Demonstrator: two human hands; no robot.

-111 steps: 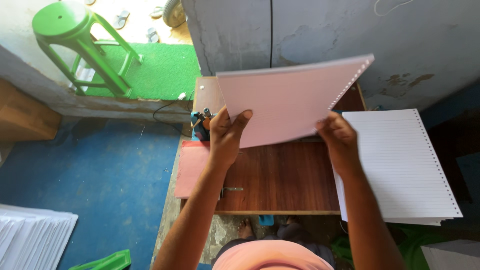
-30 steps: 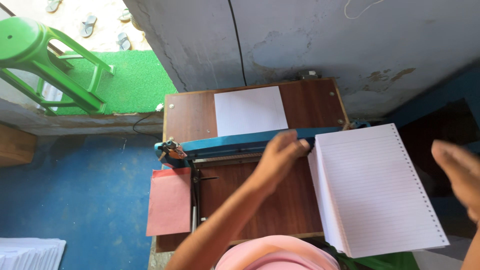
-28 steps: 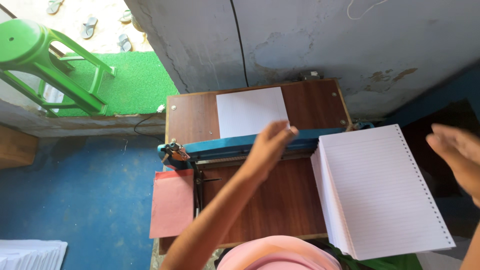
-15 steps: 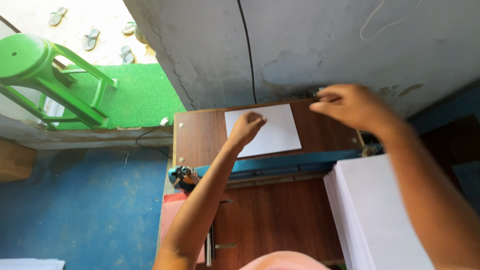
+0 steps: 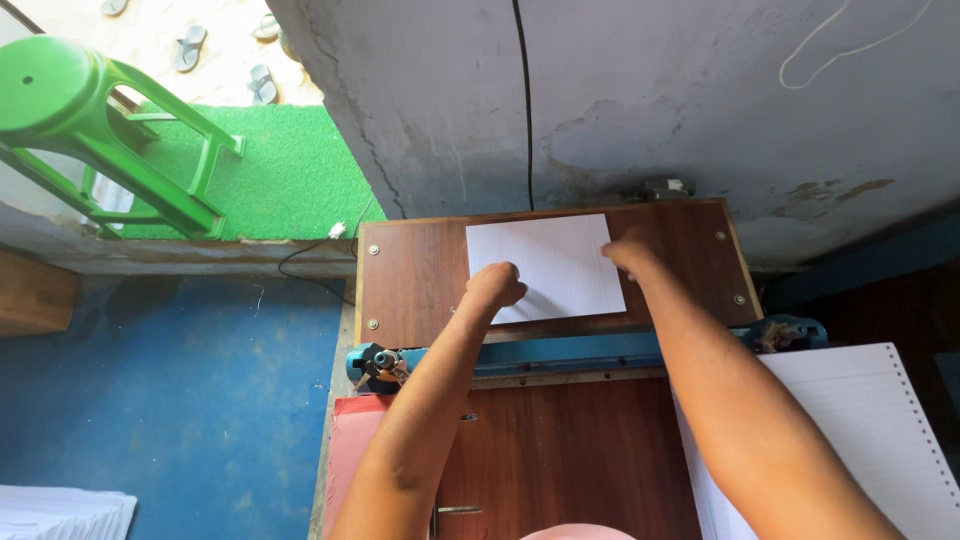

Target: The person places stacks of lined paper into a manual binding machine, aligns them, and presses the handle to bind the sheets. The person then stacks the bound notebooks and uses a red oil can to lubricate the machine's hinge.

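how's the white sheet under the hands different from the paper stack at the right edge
The single white lined sheet lies flat on the far wooden board, beyond the blue bar; the thick white paper stack sits nearer, at the right. The sheet looks smaller, with the left hand and right hand on it; the stack is untouched. The stack's edge shows punched holes; none show on the sheet. Both are white and lined.

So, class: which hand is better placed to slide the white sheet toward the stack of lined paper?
Probably the right hand: it rests on the sheet at the edge nearer the stack. The left hand sits at the far corner.
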